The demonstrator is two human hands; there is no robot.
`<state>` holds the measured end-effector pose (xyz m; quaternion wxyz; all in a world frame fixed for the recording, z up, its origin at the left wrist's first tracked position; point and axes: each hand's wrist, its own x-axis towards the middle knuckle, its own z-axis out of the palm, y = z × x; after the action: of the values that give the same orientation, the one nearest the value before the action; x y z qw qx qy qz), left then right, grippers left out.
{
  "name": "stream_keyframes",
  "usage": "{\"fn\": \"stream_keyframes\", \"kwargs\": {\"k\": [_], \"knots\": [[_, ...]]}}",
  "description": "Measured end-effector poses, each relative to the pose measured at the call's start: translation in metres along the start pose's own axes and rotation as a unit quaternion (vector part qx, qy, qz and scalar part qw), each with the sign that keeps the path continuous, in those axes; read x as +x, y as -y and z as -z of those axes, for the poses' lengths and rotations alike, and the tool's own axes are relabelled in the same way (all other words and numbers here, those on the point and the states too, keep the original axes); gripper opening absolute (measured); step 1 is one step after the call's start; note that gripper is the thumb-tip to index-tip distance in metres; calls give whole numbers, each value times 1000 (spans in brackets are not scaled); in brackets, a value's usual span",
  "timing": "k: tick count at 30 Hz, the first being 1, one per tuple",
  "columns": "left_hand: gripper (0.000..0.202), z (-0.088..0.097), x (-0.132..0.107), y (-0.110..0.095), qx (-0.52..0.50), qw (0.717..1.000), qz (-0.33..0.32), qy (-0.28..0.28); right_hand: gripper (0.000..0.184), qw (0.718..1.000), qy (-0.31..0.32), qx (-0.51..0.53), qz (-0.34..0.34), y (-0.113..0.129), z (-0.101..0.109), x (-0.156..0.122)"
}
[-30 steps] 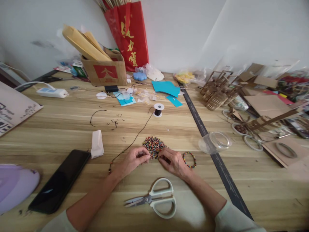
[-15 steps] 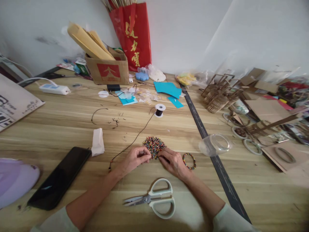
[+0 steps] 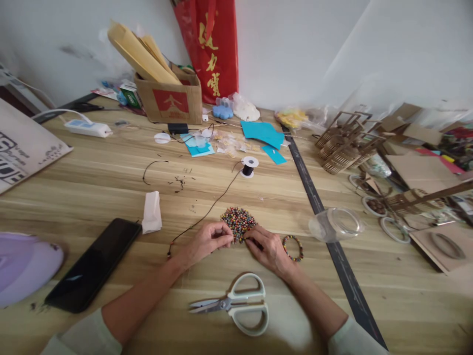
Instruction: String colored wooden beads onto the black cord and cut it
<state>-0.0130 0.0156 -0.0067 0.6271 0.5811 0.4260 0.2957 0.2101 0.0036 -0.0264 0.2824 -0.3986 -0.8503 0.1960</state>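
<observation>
A heap of small multicoloured beads (image 3: 238, 221) lies on the wooden table between my two hands. At its left edge, my left hand (image 3: 211, 240) is closed, thumb and forefinger pinched together; whatever sits between them is too small to make out. My right hand (image 3: 266, 248) bends over the heap's right edge, its fingertips drawn together among the beads and what they grip hidden. A black cord (image 3: 201, 219) runs from a white spool (image 3: 249, 166) down to a few beads (image 3: 169, 253) beside my left wrist. Right of my right hand lies a finished-looking bead bracelet (image 3: 293, 248).
White-handled scissors (image 3: 236, 304) lie partly open between my forearms. Leftward are a black phone (image 3: 94, 266) and a folded white paper (image 3: 152, 212). A clear plastic jar (image 3: 336, 224) lies on the right. Blue paper (image 3: 261, 134), a cardboard box (image 3: 170, 101) and small baskets (image 3: 338, 148) stand farther back.
The view has shifted slightly, moving the background a little to the right. Both hands stay at the bead heap in nearly the same pose.
</observation>
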Motion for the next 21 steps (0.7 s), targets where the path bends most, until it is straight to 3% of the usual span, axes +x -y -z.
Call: {"fn": "stream_keyframes", "kwargs": {"k": [21], "knots": [[17,0,1,-1,20,1000,-1,5,13,1000,-5,-1,-2,4,2,1]]}}
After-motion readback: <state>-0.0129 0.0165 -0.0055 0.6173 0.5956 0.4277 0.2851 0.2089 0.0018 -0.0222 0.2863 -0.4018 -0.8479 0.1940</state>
